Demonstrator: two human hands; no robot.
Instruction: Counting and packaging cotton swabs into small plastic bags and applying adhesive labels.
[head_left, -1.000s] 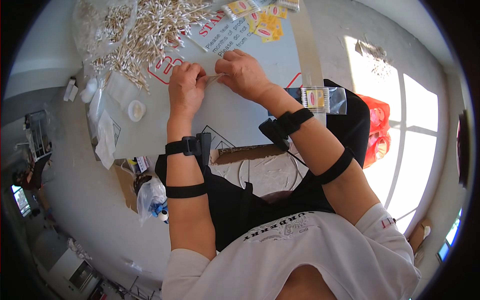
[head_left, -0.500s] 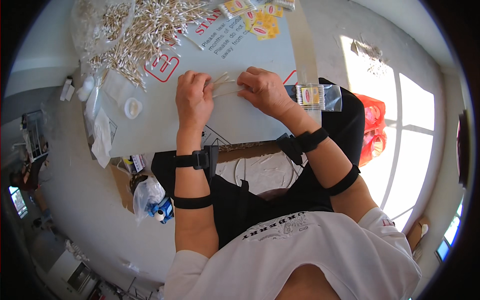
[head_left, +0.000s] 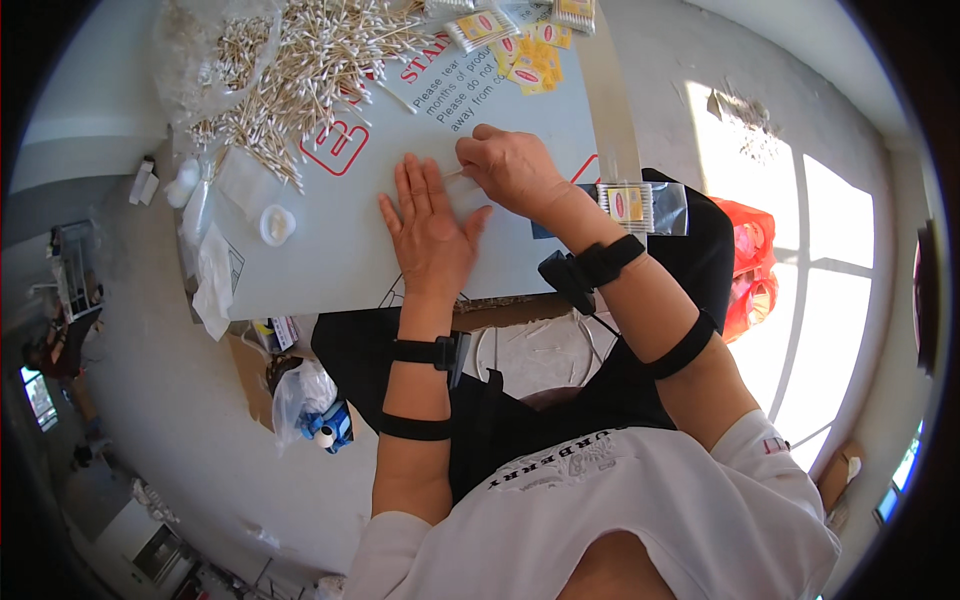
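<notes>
My left hand (head_left: 432, 228) lies flat on the grey tabletop (head_left: 340, 270), fingers stretched out and a little apart, its thumb blurred. Close on its right, my right hand (head_left: 512, 172) is closed, with thumb and fingertips pinched together. A thin cotton swab stem (head_left: 453, 174) pokes out from those fingertips toward the left hand; whether more are inside the fist is hidden. Beyond both hands spreads a large heap of loose cotton swabs (head_left: 310, 75). Beside my right wrist sits a clear packet of cotton swabs (head_left: 626, 207) with a yellow card, at the table's right edge.
Yellow cards (head_left: 538, 65) and a filled swab packet (head_left: 480, 27) lie at the far right of the table. On the left are a small white cup (head_left: 277, 225), a crumpled tissue (head_left: 213, 285) and clear plastic (head_left: 200, 60). A red bag (head_left: 750, 265) stands on the floor at right.
My left hand has let go of the swabs it pinched and opened flat, moving right and nearer to me. My right hand has shifted slightly left and stays closed.
</notes>
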